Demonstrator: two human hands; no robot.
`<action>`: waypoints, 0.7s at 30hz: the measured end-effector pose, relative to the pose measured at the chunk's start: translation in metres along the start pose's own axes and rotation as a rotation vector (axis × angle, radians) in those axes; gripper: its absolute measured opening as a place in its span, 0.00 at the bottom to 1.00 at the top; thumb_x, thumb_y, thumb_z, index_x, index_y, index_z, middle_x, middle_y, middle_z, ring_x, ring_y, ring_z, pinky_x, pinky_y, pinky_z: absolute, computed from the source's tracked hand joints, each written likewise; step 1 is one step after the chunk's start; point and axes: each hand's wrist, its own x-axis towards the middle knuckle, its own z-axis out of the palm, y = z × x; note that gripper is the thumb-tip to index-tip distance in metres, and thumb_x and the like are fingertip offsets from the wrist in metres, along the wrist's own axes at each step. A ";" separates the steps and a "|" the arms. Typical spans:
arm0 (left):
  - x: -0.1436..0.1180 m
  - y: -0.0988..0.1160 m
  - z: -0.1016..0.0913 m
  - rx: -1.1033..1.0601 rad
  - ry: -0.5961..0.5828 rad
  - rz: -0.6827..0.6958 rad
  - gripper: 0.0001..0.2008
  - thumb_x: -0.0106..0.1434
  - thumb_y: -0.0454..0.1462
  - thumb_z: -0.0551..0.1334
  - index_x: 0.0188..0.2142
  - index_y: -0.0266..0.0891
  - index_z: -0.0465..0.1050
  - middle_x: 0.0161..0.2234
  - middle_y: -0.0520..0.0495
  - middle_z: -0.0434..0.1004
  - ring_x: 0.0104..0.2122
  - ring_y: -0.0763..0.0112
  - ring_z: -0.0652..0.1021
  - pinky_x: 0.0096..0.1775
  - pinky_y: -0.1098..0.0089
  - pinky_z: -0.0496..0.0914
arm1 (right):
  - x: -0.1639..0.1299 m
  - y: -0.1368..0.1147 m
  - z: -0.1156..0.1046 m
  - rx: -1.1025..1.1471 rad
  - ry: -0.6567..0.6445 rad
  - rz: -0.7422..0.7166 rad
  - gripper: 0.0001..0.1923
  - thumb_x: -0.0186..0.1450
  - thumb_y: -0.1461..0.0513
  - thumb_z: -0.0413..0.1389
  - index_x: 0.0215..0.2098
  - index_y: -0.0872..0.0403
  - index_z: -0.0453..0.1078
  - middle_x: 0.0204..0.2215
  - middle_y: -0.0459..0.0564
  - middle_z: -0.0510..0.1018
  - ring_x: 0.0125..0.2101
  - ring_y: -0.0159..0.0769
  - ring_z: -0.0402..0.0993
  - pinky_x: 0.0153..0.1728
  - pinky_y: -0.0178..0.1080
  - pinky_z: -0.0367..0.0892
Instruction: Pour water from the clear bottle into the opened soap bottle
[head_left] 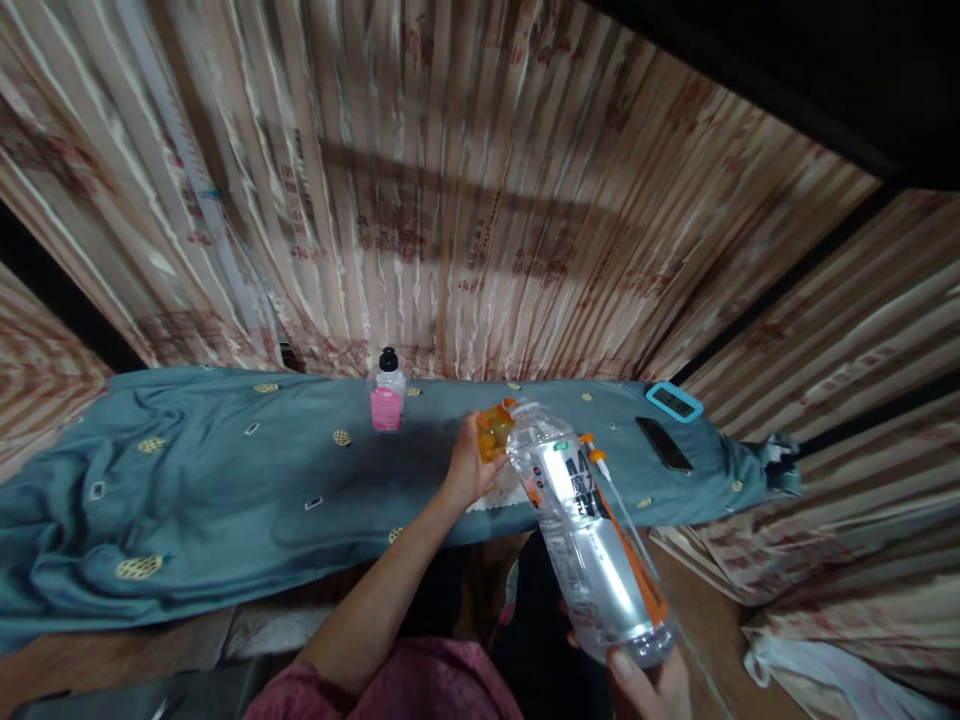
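Observation:
My left hand [466, 462] is closed around a small amber bottle [495, 430] with its mouth turned toward the right. Tilted down to the left, a large clear plastic bottle [592, 540] with a silver and orange label has its neck at the amber bottle's mouth. My right hand [654, 685] grips that large bottle near its base. Whether liquid is flowing between the two cannot be made out. Beside the large bottle is a white and orange pump head [595, 452] with a thin tube. Under my left hand shows a pale cloth or paper [501, 492].
A black-capped bottle with pink liquid or label [386, 405] stands on the blue-green cloth [247, 480]. To the right lie a dark phone [664, 444] and a blue-rimmed device [673, 402]. A patterned curtain [450, 200] hangs behind, with dark frame bars at the sides.

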 end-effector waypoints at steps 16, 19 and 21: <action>0.000 0.005 -0.003 0.188 -0.035 0.062 0.31 0.50 0.33 0.68 0.52 0.43 0.60 0.45 0.44 0.72 0.45 0.58 0.75 0.51 0.54 0.68 | 0.000 0.004 0.003 -0.003 -0.056 -0.020 0.37 0.50 0.50 0.67 0.53 0.54 0.62 0.36 0.53 0.83 0.36 0.45 0.81 0.35 0.39 0.74; 0.000 0.006 -0.003 0.209 -0.031 0.062 0.31 0.49 0.32 0.68 0.52 0.41 0.59 0.45 0.44 0.72 0.44 0.59 0.75 0.50 0.55 0.69 | 0.000 0.006 0.002 0.005 -0.044 -0.028 0.39 0.50 0.51 0.67 0.56 0.54 0.62 0.37 0.55 0.83 0.37 0.48 0.81 0.35 0.42 0.75; -0.001 0.007 -0.002 0.217 -0.024 0.058 0.30 0.49 0.32 0.67 0.51 0.41 0.59 0.45 0.44 0.72 0.44 0.59 0.75 0.50 0.55 0.69 | 0.001 0.007 0.001 0.006 -0.037 -0.030 0.38 0.50 0.51 0.67 0.56 0.54 0.64 0.38 0.56 0.83 0.37 0.50 0.81 0.34 0.44 0.74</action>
